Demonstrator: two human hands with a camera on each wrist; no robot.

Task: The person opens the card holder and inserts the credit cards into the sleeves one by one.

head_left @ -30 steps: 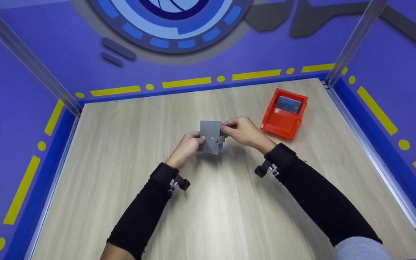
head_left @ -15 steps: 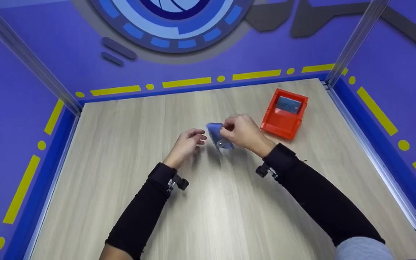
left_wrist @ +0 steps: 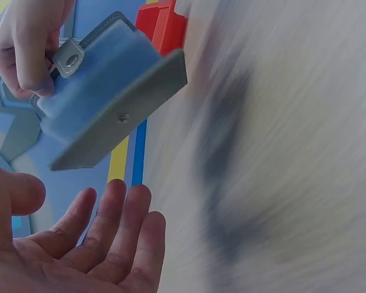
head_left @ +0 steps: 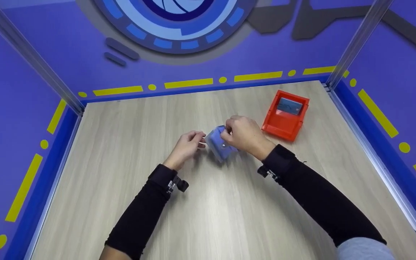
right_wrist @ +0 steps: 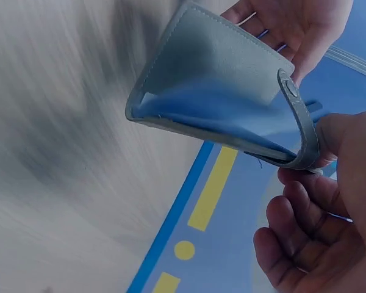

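Note:
My right hand pinches a grey card holder by its edge near the snap strap, holding it above the table. The holder hangs partly open and tilted. Between its grey covers show clear bluish plastic sleeves, blurred in both wrist views. One metal snap stud sits on the outer cover. Just left of the holder is my left hand, its fingers extended and relaxed, palm toward the holder in the left wrist view. In the head view its fingertips are right at the cover's edge.
A red-orange plastic bin stands at the back right of the wooden table. Inside it lies a dark bluish card. Blue-purple panels with yellow marks enclose the table at the back and sides.
The left hand has let go of the card holder, and its fingers have straightened. The holder, closed a second ago, has swung partly open in the right hand, showing its sleeves.

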